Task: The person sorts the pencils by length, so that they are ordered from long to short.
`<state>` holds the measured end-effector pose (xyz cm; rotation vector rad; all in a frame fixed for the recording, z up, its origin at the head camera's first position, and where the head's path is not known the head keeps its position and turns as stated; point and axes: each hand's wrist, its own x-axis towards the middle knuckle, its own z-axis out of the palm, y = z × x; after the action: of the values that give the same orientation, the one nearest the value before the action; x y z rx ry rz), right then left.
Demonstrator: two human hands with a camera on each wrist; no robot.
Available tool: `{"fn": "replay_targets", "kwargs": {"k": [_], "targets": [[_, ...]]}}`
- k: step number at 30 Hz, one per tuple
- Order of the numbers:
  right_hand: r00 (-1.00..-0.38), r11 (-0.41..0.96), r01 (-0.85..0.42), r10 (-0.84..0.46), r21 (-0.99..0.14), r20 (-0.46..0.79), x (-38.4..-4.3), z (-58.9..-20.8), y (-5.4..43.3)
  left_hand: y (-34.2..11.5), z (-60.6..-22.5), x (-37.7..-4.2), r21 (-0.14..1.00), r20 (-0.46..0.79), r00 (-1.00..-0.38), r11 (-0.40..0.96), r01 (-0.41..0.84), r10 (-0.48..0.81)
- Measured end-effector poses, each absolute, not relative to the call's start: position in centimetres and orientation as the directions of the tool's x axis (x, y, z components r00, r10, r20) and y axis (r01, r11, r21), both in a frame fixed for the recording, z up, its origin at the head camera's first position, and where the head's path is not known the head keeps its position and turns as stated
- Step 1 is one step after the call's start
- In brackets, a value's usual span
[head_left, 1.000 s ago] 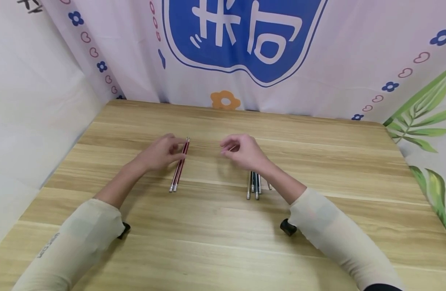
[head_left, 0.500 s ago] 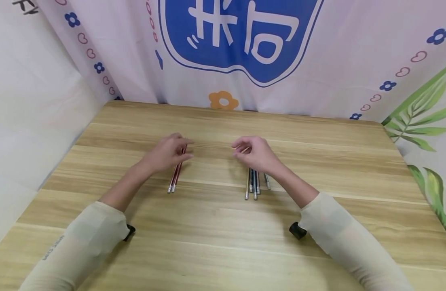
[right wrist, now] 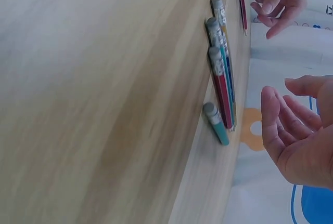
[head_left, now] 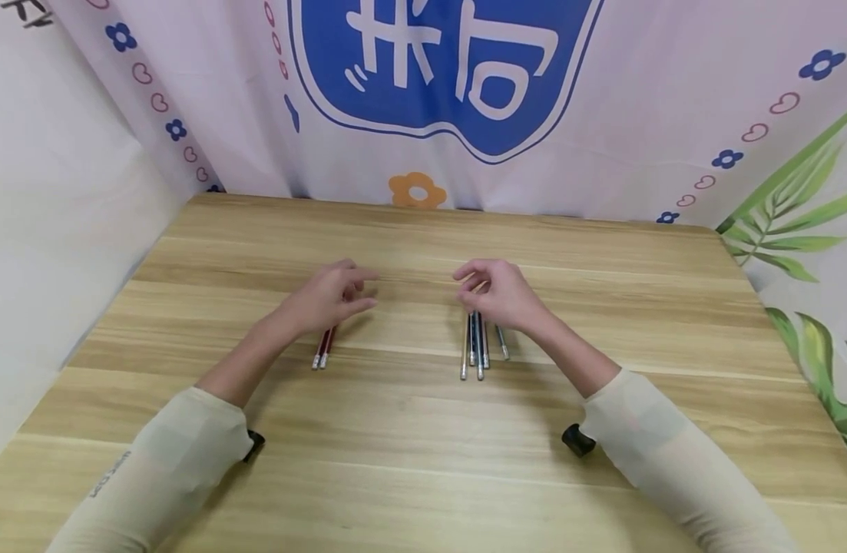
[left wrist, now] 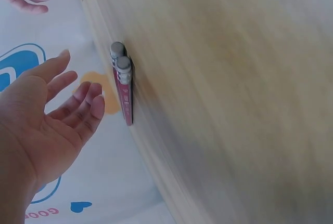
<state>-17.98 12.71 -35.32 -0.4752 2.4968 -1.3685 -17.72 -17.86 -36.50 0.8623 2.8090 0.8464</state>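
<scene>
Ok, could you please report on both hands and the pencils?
Left hand empty, clear of two red pencils. Right hand empty, clear of the mixed-colour pencils. Far ends hidden from head view behind hands.

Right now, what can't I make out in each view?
Head: far lengths of red pencils, behind left hand; far ends of mixed pencils, behind right hand; top of blue emblem, cut off by upper edge.
Left wrist: print on red pencils, too small and blurred.
Right wrist: mixed pencils' tips, too small.
</scene>
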Motion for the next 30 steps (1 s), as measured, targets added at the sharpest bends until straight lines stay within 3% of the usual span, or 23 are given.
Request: {"fn": "replay_targets", "kwargs": {"k": [18, 30], "targets": [[-0.928, 0.517, -0.147, -0.368, -0.843, -0.065, -17.9, -36.1, 15.3, -16.9, -35.9, -17.0, 0.521, 0.046, -0.831, 0.697, 0.493, 0.554], [-0.934, 0.555, -0.127, -0.347, -0.822, -0.09, -17.8, -36.8, 16.4, -13.0, -35.9, -17.2, 0.571, -0.009, -0.8, 0.66, 0.488, 0.6]]}}
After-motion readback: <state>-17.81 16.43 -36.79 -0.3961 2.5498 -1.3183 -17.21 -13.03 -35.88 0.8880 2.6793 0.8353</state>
